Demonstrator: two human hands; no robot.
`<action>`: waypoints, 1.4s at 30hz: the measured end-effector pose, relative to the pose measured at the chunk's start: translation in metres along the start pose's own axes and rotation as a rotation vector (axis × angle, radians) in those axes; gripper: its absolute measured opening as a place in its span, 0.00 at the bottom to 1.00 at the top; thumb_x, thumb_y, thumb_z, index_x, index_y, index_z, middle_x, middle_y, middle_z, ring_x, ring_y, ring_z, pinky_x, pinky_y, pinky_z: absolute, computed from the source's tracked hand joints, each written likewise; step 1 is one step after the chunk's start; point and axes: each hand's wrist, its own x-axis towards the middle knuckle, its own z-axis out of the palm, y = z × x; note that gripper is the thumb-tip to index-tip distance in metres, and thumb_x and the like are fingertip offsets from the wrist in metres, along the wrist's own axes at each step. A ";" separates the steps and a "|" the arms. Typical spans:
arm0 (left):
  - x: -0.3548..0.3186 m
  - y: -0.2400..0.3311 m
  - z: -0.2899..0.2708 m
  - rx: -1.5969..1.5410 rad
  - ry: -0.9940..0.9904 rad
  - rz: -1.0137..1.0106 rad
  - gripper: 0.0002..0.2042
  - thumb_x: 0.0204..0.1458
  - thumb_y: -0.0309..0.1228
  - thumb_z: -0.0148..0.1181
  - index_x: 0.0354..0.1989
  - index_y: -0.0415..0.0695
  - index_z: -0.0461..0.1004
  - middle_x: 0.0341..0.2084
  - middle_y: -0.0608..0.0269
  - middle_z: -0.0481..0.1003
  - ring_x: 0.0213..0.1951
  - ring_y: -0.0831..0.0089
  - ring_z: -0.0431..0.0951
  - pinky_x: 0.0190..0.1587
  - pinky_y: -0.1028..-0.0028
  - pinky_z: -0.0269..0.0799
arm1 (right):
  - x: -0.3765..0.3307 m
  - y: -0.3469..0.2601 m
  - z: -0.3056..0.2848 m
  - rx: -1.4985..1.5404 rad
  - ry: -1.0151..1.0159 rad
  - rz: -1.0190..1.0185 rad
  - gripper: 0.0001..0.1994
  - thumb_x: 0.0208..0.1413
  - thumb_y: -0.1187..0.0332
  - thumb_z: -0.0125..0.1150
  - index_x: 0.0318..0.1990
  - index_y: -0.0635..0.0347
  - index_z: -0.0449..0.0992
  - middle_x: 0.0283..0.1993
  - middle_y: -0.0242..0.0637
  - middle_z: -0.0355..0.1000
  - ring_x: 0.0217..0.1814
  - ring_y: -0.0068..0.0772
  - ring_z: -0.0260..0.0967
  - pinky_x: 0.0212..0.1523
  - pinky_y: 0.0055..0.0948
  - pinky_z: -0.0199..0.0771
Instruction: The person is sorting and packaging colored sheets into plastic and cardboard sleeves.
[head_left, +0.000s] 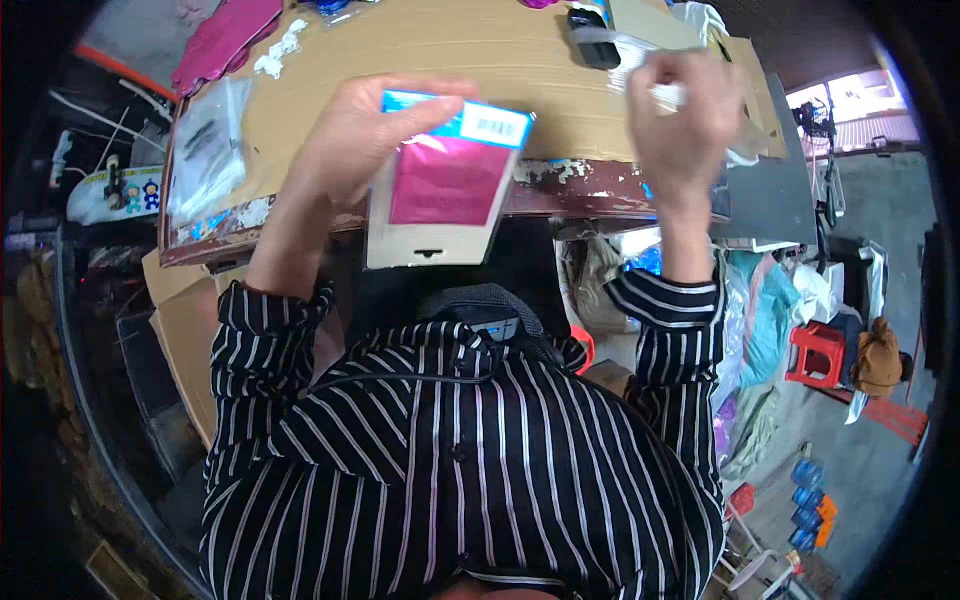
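Head view: cardboard-covered table (pixel 420 50), chipped at its front edge. Left hand (pixel 360 130) closed around flat packet (pixel 445 180) with pink insert, held over that edge. Right hand (pixel 685 110) fisted on small white object (pixel 665 95). Red stool (pixel 815 350) on floor, right.
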 end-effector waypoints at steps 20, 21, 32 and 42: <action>0.100 -0.059 -0.102 0.253 0.364 0.070 0.33 0.56 0.39 0.69 0.67 0.39 0.65 0.49 0.57 0.77 0.51 0.73 0.76 0.59 0.75 0.69 | -0.450 0.005 -0.033 0.658 -0.512 1.834 0.12 0.57 0.69 0.64 0.43 0.72 0.79 0.30 0.34 0.80 0.26 0.27 0.74 0.29 0.27 0.74; 0.101 -0.058 -0.095 0.251 0.377 0.087 0.33 0.56 0.39 0.69 0.67 0.39 0.65 0.49 0.57 0.77 0.51 0.73 0.76 0.59 0.75 0.69 | -0.466 0.005 -0.036 0.473 -0.707 1.583 0.15 0.57 0.68 0.66 0.45 0.72 0.79 0.32 0.36 0.80 0.29 0.29 0.75 0.33 0.29 0.75; 0.086 -0.067 -0.062 0.613 0.522 0.370 0.30 0.58 0.41 0.66 0.66 0.41 0.66 0.51 0.55 0.76 0.52 0.69 0.76 0.57 0.68 0.70 | -0.432 0.015 -0.079 -0.107 -0.813 1.137 0.14 0.57 0.67 0.67 0.47 0.64 0.81 0.32 0.43 0.80 0.27 0.35 0.76 0.31 0.33 0.74; 0.069 -0.057 -0.040 1.476 0.004 0.799 0.30 0.64 0.47 0.53 0.71 0.47 0.60 0.71 0.58 0.59 0.72 0.56 0.58 0.73 0.56 0.51 | -0.390 0.004 -0.075 0.538 -0.775 1.515 0.17 0.54 0.69 0.71 0.49 0.68 0.77 0.43 0.44 0.79 0.38 0.28 0.75 0.42 0.35 0.76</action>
